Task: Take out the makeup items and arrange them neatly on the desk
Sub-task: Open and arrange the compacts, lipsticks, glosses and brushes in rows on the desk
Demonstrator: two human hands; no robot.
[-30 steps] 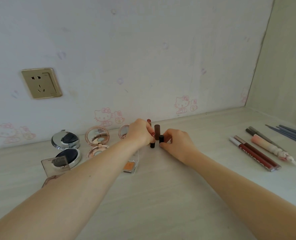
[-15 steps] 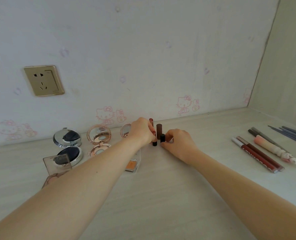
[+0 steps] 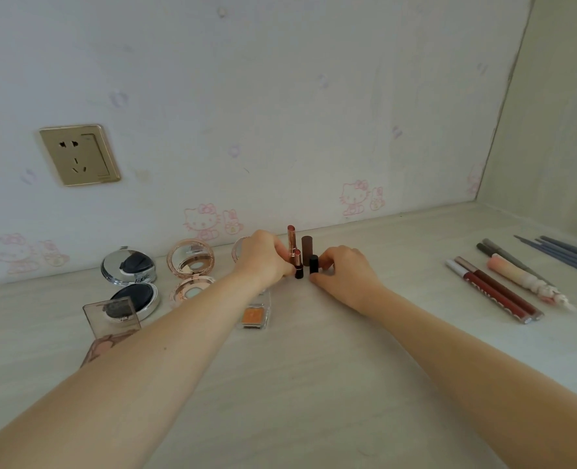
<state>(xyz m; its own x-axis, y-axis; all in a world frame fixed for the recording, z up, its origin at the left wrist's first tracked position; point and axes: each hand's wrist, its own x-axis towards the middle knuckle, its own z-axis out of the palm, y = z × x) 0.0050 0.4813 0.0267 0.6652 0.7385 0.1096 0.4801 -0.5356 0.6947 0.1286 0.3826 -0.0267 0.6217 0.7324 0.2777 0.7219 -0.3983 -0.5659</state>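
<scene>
Four lipsticks stood upright in a tight cluster near the far middle of the desk (image 3: 297, 384), close to the wall. The left hand (image 3: 263, 258) pinched the short open lipstick (image 3: 298, 264) with a black base, and the right hand (image 3: 342, 270) curled its fingers round the short black lipstick (image 3: 313, 264) just beside it. Behind these two stood a tall rose-gold lipstick (image 3: 291, 239) and a brown capped lipstick (image 3: 306, 250).

Left of the cluster lay a small orange eyeshadow pan (image 3: 254, 315), an open rose-gold compact (image 3: 191, 269), an open silver compact (image 3: 132, 279) and a clear-lidded palette (image 3: 112, 316), partly hidden by the left forearm. Well apart on the right lay two dark red lip gloss tubes (image 3: 493, 292) side by side, a pale pink pen-like tube (image 3: 525, 280), grey pencils (image 3: 503, 253) and blue-grey pencils (image 3: 564, 250) at the far right edge.

The desk was pale wood grain, set in a corner. The white back wall (image 3: 280, 96) carried faint pink cartoon cat prints and a gold power socket (image 3: 80, 154) on the left; a plain beige side wall (image 3: 550, 113) closed the right.
</scene>
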